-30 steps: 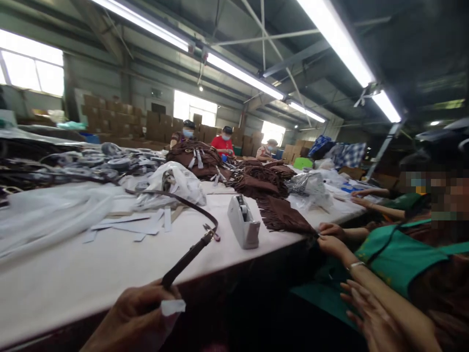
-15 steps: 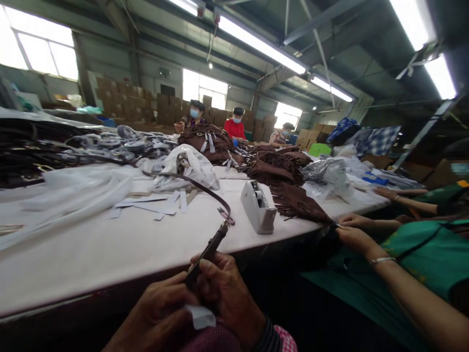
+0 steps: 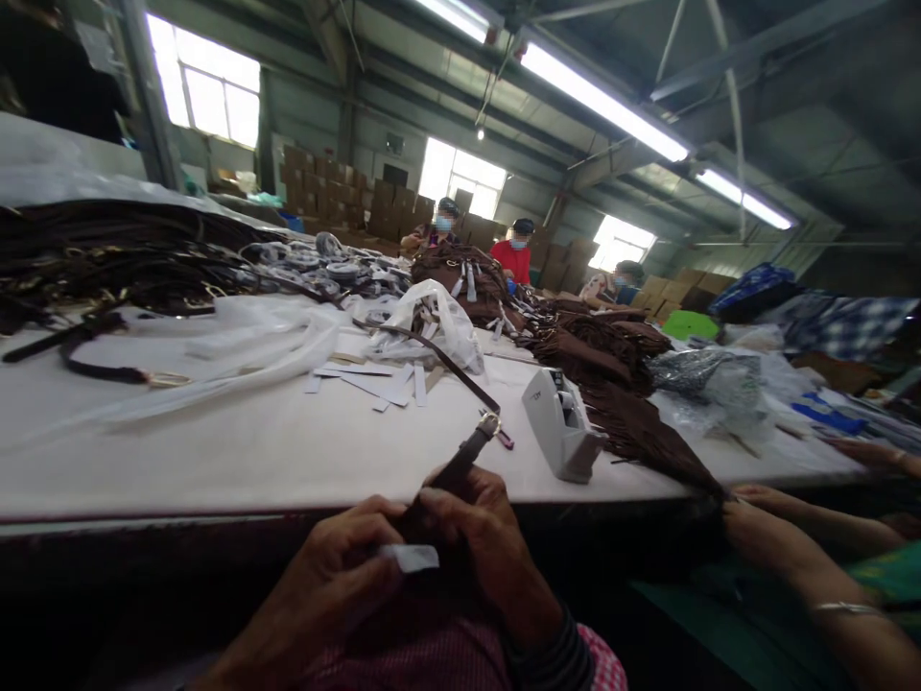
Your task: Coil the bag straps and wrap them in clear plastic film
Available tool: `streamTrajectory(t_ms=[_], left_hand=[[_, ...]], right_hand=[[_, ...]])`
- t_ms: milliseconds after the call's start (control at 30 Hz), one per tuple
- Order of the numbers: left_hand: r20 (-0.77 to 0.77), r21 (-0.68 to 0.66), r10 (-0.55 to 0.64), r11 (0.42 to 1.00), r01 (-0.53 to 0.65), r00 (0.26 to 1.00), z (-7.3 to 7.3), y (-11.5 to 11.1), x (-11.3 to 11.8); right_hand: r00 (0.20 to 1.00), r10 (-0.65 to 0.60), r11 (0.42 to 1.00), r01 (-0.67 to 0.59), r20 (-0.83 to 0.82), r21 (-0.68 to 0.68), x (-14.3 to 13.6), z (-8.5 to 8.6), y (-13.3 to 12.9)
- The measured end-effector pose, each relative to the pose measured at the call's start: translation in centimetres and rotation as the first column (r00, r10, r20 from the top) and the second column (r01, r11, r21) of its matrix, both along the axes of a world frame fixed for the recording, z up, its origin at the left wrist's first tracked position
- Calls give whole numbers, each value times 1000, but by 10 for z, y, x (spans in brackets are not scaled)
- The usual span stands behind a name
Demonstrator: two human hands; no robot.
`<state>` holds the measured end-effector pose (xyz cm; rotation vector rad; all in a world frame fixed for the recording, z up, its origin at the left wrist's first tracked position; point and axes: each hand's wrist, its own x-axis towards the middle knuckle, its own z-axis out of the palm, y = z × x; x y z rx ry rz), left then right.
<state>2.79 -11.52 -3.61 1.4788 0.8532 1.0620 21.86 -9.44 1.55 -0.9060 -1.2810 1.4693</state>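
Observation:
A dark brown leather belt (image 3: 460,461) with a metal buckle runs up from my hands over the table's edge, its far length bending back across the white cloth. My right hand (image 3: 489,547) is closed around the belt below the buckle. Close beside it, my left hand (image 3: 345,566) has its fingers pinched at the belt's lower part, which is mostly hidden. A small whitish slip (image 3: 413,558) sticks out from between the left thumb and fingers. A small purplish tool (image 3: 506,439) lies just past the buckle, only partly visible.
A white tape dispenser (image 3: 565,432) stands right of the buckle. White paper strips (image 3: 381,382), a clear plastic bag (image 3: 453,331) and heaped dark belts (image 3: 129,259) lie beyond. At right, a co-worker's hands (image 3: 769,518) hold a brown fringed piece (image 3: 648,432).
The view has swung left, so everything on the table sits further right. My hands still hold the belt and slip, with the left fingers drawn a little closer to the right hand.

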Motion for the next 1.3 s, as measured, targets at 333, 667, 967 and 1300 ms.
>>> streamTrajectory(t_ms=[333, 667, 967, 1300], left_hand=[[215, -407, 236, 904, -133, 948, 16, -10, -20], [102, -375, 271, 902, -215, 957, 3, -4, -23], [240, -356, 179, 931, -85, 954, -13, 0, -26], [-151, 43, -97, 994, 105, 984, 44, -13, -52]], right_hand=[[992, -117, 946, 96, 51, 311, 13, 62, 32], [995, -100, 921, 100, -20, 377, 8, 115, 27], [996, -14, 993, 24, -91, 118, -3, 92, 30], [998, 5, 988, 5, -67, 151, 13, 82, 38]])
